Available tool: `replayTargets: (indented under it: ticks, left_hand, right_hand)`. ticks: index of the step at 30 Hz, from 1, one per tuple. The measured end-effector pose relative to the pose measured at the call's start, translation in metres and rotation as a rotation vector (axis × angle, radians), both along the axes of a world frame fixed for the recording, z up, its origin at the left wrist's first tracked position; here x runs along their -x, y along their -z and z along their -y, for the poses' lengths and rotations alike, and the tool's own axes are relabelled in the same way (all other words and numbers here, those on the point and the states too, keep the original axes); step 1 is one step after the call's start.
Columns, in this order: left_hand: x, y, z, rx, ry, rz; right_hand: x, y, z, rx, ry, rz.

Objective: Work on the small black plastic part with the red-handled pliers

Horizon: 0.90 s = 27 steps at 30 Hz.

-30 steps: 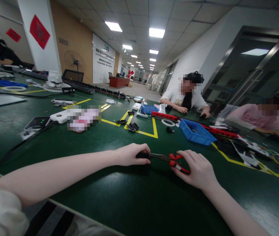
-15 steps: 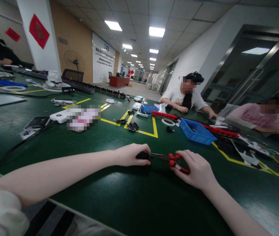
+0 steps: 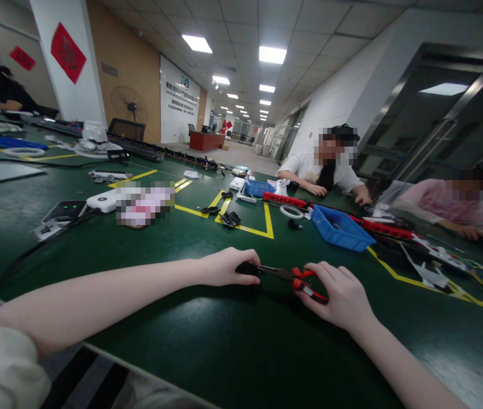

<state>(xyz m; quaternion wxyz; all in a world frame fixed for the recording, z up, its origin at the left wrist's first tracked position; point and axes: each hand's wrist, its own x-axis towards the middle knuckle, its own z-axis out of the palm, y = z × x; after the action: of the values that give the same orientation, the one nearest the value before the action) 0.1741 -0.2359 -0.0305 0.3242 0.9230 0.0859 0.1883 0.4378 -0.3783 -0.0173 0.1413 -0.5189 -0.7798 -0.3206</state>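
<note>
Between the thumb and fingers of my left hand (image 3: 227, 267) sits a small black part (image 3: 247, 268); its exact kind is too small to make out. My right hand (image 3: 343, 292) is closed around the red-and-black handles of long-nose pliers (image 3: 298, 277). The pliers point left, and their narrow jaws reach the right end of the black part, at my left fingertips. Whether the jaws grip it or only touch it, I cannot tell. Both hands are held just over the green tabletop (image 3: 241, 346).
Beyond my hands lie small black parts (image 3: 230, 219) by yellow tape. A blue bin (image 3: 341, 228) stands to the right, near a white ring (image 3: 291, 212). A phone (image 3: 145, 207) and a white device (image 3: 107, 200) with a cable lie left. Co-workers sit across the table.
My hands, the pliers and the black part stay almost still. Across the table, a co-worker's head and hand have shifted slightly.
</note>
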Motion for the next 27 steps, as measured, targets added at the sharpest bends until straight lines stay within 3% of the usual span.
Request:
replayTargets:
  ticks: [6,15,27]
  left_hand:
    - [0.0002,-0.0035,0.0027,-0.014,-0.009,0.005]
    - [0.0009,-0.0018,0.0044,-0.167,-0.120,-0.020]
    - [0.0017,-0.0006,0.0051,-0.197,-0.104,-0.017]
  right_hand:
    - [-0.0029,-0.0020,-0.0009,-0.027,-0.020,-0.002]
    - [-0.0007,-0.0012,-0.0020,-0.018,-0.017,0.006]
    - [0.0021,-0.0014,-0.0023,0.062,0.020,-0.041]
